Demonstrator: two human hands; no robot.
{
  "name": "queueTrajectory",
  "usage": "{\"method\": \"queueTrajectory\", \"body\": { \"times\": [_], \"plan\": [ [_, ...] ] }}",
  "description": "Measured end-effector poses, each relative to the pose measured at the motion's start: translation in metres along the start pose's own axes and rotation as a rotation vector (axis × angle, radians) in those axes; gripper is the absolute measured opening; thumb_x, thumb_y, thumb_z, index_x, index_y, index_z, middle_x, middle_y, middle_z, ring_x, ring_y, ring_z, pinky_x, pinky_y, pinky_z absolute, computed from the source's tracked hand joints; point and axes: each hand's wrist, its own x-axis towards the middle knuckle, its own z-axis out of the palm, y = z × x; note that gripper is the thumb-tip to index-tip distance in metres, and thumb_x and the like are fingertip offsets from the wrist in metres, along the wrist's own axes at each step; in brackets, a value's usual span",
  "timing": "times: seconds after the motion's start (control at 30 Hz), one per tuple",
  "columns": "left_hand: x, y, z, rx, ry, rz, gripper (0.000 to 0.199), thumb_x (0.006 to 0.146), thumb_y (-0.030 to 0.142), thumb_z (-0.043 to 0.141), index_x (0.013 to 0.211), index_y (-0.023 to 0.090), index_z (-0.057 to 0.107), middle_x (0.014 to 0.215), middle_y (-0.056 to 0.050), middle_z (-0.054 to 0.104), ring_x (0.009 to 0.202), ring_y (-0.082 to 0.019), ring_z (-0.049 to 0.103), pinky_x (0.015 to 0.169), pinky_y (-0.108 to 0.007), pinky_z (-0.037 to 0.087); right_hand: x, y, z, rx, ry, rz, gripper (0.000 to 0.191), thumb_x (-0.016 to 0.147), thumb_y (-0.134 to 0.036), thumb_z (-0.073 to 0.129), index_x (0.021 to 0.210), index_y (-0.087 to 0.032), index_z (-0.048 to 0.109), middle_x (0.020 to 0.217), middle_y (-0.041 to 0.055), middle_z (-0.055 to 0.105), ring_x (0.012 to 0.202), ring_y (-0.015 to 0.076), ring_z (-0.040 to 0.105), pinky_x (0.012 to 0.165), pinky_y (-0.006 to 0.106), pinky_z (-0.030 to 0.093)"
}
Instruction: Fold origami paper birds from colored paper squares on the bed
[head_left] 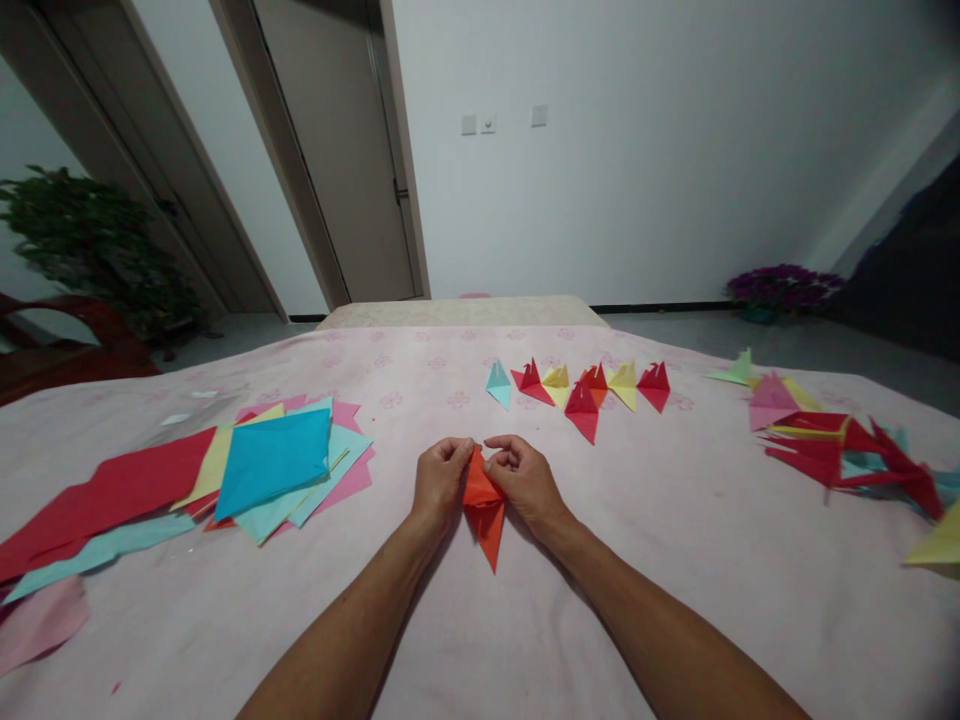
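Observation:
An orange folded paper (486, 508) is between my hands, just above the pink cloth at the middle of the table. It has a pointed tail toward me and a flatter fold at the top. My left hand (442, 482) pinches its upper left edge with thumb and forefinger. On the other side, my right hand (527, 484) pinches the upper right edge, its fingers curled. The fingertips hide part of the top fold. Beyond my hands stand several finished paper cranes, among them a red crane (582, 410) and a light blue folded piece (498, 384).
Loose coloured sheets lie at the left, with a blue sheet (276, 462) on top and red sheets (112, 500) beside it. At the right is a pile of folded cranes (847, 455). A pink patterned tablecloth (420, 640) covers the table. A door (337, 150) stands behind.

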Motion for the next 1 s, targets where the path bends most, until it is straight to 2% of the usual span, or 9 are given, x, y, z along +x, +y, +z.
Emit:
{"method": "queueTrajectory", "body": {
  "times": [0.17,0.27,0.37,0.53,0.63,0.73,0.83,0.93,1.0],
  "plan": [
    [0.001,0.003,-0.003,0.022,-0.101,0.011,0.062,0.081,0.068,0.054,0.084,0.009,0.072,0.076,-0.01,0.07,0.068,-0.017,0.062,0.07,-0.029,0.048,-0.001,-0.001,0.0,0.046,0.007,0.005,0.038,0.067,-0.029,0.067,0.101,-0.015,0.058,0.064,-0.0054,0.057,0.055,0.0105,0.051,0.051,0.023,0.039],
    [0.002,0.003,-0.003,0.111,-0.096,0.021,0.048,0.076,0.058,0.066,0.078,0.01,0.072,0.071,-0.007,0.068,0.064,-0.015,0.059,0.063,-0.026,0.044,-0.001,-0.001,-0.001,0.04,0.006,-0.003,0.038,0.068,-0.03,0.066,0.102,-0.015,0.058,0.064,-0.0055,0.057,0.056,0.011,0.051,0.053,0.024,0.04],
    [0.001,0.001,-0.001,0.161,-0.034,0.005,0.037,0.067,0.047,0.076,0.067,0.011,0.07,0.063,-0.002,0.064,0.058,-0.013,0.054,0.056,-0.023,0.039,0.0,0.001,-0.002,0.023,-0.007,-0.017,0.037,0.069,-0.03,0.066,0.102,-0.016,0.058,0.064,-0.0056,0.057,0.056,0.0117,0.052,0.054,0.024,0.041],
    [0.002,-0.001,-0.002,0.091,-0.059,-0.008,0.037,0.063,0.047,0.079,0.066,0.012,0.068,0.065,-0.003,0.066,0.058,-0.013,0.055,0.058,-0.024,0.041,0.001,0.003,-0.002,-0.001,-0.019,-0.025,0.036,0.069,-0.028,0.066,0.102,-0.016,0.059,0.063,-0.0056,0.058,0.056,0.0112,0.052,0.055,0.024,0.041],
    [0.005,0.0,-0.005,0.059,-0.102,-0.032,0.046,0.066,0.055,0.076,0.077,0.011,0.071,0.074,-0.008,0.07,0.064,-0.015,0.06,0.061,-0.025,0.045,0.001,0.004,-0.001,0.049,-0.003,-0.013,0.039,0.068,-0.028,0.067,0.104,-0.016,0.058,0.064,-0.0059,0.057,0.055,0.0107,0.051,0.054,0.024,0.04],
    [0.007,0.004,-0.01,-0.022,-0.121,-0.087,0.063,0.075,0.065,0.065,0.104,0.009,0.068,0.092,-0.015,0.073,0.075,-0.019,0.067,0.071,-0.03,0.051,0.002,0.006,-0.001,0.092,0.055,-0.011,0.043,0.068,-0.029,0.068,0.107,-0.016,0.057,0.066,-0.0056,0.058,0.057,0.0118,0.054,0.055,0.024,0.042],
    [0.009,0.004,-0.014,-0.084,-0.064,-0.095,0.064,0.082,0.063,0.057,0.116,0.009,0.06,0.103,-0.019,0.07,0.081,-0.021,0.069,0.074,-0.034,0.054,0.008,0.01,-0.006,0.1,0.181,-0.027,0.046,0.07,-0.031,0.066,0.112,-0.017,0.056,0.071,-0.0033,0.061,0.063,0.0143,0.058,0.06,0.026,0.046],
    [0.012,-0.001,-0.017,-0.12,0.097,-0.024,0.047,0.082,0.046,0.062,0.114,0.011,0.057,0.107,-0.017,0.067,0.084,-0.019,0.067,0.073,-0.033,0.055,0.017,0.013,-0.023,-0.002,0.297,-0.043,0.048,0.072,-0.03,0.061,0.118,-0.017,0.054,0.083,0.0017,0.065,0.071,0.017,0.061,0.067,0.03,0.049],
    [0.015,-0.006,-0.019,-0.104,0.189,0.039,0.036,0.078,0.031,0.064,0.109,0.013,0.058,0.106,-0.013,0.066,0.085,-0.017,0.065,0.075,-0.031,0.054,0.023,0.015,-0.038,-0.181,0.353,-0.075,0.048,0.071,-0.025,0.057,0.119,-0.018,0.056,0.097,0.0061,0.065,0.078,0.0184,0.061,0.074,0.033,0.049]
  ]
}}
